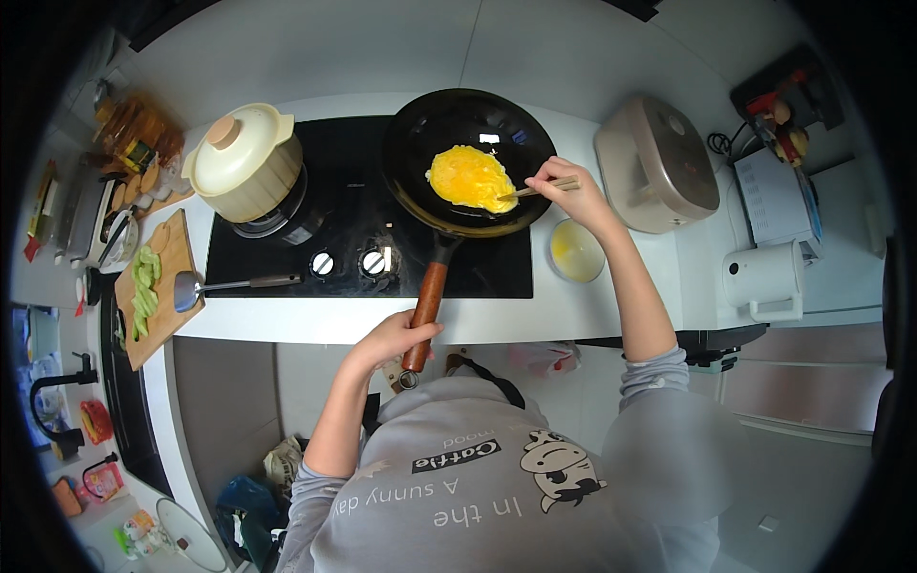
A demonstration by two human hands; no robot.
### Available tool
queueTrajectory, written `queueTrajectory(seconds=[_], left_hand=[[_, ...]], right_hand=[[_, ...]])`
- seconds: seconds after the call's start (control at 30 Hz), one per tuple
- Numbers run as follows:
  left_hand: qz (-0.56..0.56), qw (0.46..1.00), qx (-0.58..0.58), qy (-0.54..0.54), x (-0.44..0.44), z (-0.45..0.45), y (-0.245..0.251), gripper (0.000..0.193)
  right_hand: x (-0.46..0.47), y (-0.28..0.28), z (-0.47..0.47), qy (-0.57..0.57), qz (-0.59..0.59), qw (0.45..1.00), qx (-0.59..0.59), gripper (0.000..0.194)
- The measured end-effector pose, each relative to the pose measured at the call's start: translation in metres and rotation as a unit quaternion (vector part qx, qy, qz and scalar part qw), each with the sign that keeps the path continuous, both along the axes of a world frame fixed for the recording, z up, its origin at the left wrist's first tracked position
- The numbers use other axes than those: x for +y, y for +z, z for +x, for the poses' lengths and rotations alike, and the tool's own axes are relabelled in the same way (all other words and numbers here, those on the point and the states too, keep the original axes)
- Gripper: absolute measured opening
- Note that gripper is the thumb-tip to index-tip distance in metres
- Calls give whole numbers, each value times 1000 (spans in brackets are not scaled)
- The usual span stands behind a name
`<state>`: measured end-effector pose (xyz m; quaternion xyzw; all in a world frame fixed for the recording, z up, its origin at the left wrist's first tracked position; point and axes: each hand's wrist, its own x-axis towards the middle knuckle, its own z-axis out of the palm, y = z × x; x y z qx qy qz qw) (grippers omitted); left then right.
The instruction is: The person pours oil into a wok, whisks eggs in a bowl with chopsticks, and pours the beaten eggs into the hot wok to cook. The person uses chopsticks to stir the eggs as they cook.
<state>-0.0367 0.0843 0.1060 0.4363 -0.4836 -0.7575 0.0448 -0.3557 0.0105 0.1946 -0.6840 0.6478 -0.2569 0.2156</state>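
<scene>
A dark wok (pixel 469 118) sits over the right side of the black cooktop (pixel 344 179). My left hand (pixel 392 339) is closed around its reddish wooden handle (pixel 428 301). In the wok lies a yellow round of beaten egg (pixel 469 175), with some wet shine on it. My right hand (pixel 573 190) holds wooden chopsticks (pixel 548 188), whose tips touch the egg's lower right edge. Below my right forearm, a small bowl (pixel 577 251) with yellow egg residue stands on the white counter. A metal spatula (pixel 229 284) rests across the cutting board and the cooktop's front left.
A lidded cream pot (pixel 247 165) stands on the left burner. Sliced green vegetable (pixel 145 286) lies on a wooden cutting board (pixel 172 251). A rice cooker (pixel 655 165) and a white kettle (pixel 765 279) are at the right. Oil bottles (pixel 140 132) stand back left, near a black faucet (pixel 43 390).
</scene>
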Motion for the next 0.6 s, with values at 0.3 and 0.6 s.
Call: queueTrajectory(seconds=[0.3,0.6], left_hand=[[-27,999,-1,-29,-2,1,-4,49],[-20,1000,1,22,5,-2,3,48]], right_hand=[[11,-11,-24,-41,-88,991,-95,24],[17,6,-21,-22,-64,992,-108,20]])
